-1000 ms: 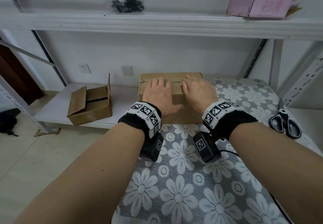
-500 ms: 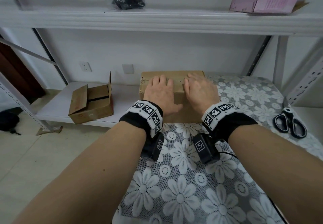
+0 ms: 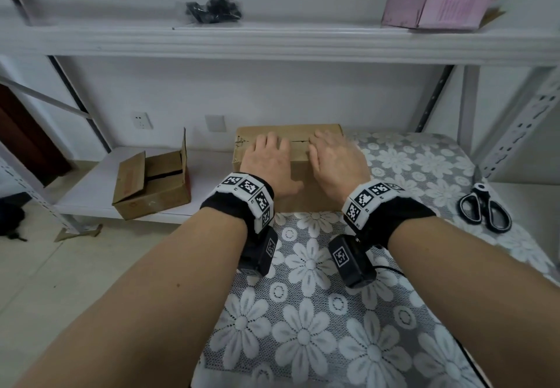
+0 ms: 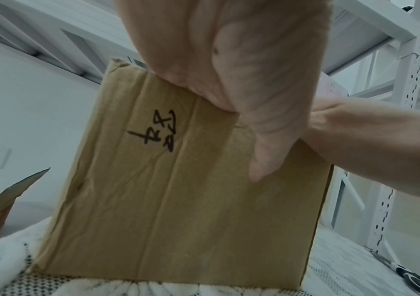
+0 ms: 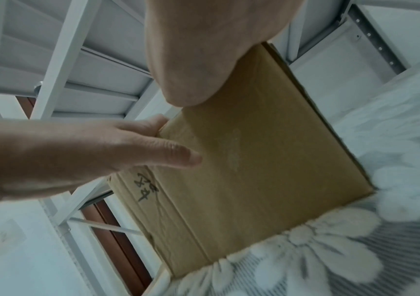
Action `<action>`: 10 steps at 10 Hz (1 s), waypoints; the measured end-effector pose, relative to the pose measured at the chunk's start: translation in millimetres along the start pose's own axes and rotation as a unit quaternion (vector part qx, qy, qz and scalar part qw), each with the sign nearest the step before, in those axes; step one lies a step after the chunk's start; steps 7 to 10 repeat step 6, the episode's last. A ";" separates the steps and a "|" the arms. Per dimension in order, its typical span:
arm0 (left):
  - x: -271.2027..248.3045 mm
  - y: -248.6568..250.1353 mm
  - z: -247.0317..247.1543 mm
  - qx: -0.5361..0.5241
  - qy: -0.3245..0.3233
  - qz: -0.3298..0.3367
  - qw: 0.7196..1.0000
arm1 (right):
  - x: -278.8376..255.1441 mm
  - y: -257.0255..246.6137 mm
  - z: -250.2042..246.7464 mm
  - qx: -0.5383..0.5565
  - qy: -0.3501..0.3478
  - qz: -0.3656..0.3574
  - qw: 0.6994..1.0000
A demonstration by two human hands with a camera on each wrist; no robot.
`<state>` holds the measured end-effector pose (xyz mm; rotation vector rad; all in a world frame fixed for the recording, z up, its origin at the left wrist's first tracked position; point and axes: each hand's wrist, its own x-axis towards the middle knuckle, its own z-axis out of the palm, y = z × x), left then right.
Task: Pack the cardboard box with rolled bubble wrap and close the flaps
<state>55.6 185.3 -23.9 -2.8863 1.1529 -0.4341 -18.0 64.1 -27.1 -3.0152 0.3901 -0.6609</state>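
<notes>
Both hands flat on top of the cardboard box [image 3: 298, 169], fingers straight, nothing gripped. Left hand [image 3: 268, 165] covers the left part of the top, thumb hanging over the near face; right hand [image 3: 335, 163] covers the right part, the 2 hands side by side with a gap between them. I see the flaps folded down, center seam running under the fingers. From the left wrist view, the left hand [image 4: 229, 60] presses at the top edge, black marker scrawl on the near face of the box [image 4: 178, 200]. Right wrist view: right hand [image 5: 204, 50] on the top edge of the box [image 5: 254, 170], left hand [image 5: 77, 152] beside it. Box sits at the far left corner of the floral tablecloth [image 3: 303, 312] on the tabletop. Bubble wrap not visible, can't tell what's inside. Scissors [image 3: 485, 208] at the right edge of the cloth. Second box [image 3: 151, 181], flaps open, on the low shelf to the left.
</notes>
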 end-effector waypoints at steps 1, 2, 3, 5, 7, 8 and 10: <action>-0.9 1.4 -3.4 -0.014 -0.006 -0.002 1.000 | -21.7 4.4 0.6 -0.033 -0.023 -0.033 0.999; -2.2 1.0 -8.2 -0.027 -0.028 -0.009 0.999 | -42.7 11.7 -5.0 -0.037 -0.061 -0.040 0.997; -8.2 2.8 -13.1 -0.076 -0.045 -0.026 0.996 | -58.7 20.2 -21.8 0.040 -0.074 -0.018 0.996; -31.2 22.0 -32.2 -0.334 0.040 -0.044 0.941 | -78.0 38.4 -59.0 0.288 -0.060 0.187 0.937; -44.9 39.8 -42.3 -0.426 -0.058 -0.045 0.902 | -88.8 49.6 -68.6 0.503 -0.127 0.302 0.800; -44.9 39.8 -42.3 -0.426 -0.058 -0.045 0.902 | -88.8 49.6 -68.6 0.503 -0.127 0.302 0.800; -44.9 39.8 -42.3 -0.426 -0.058 -0.045 0.902 | -88.8 49.6 -68.6 0.503 -0.127 0.302 0.800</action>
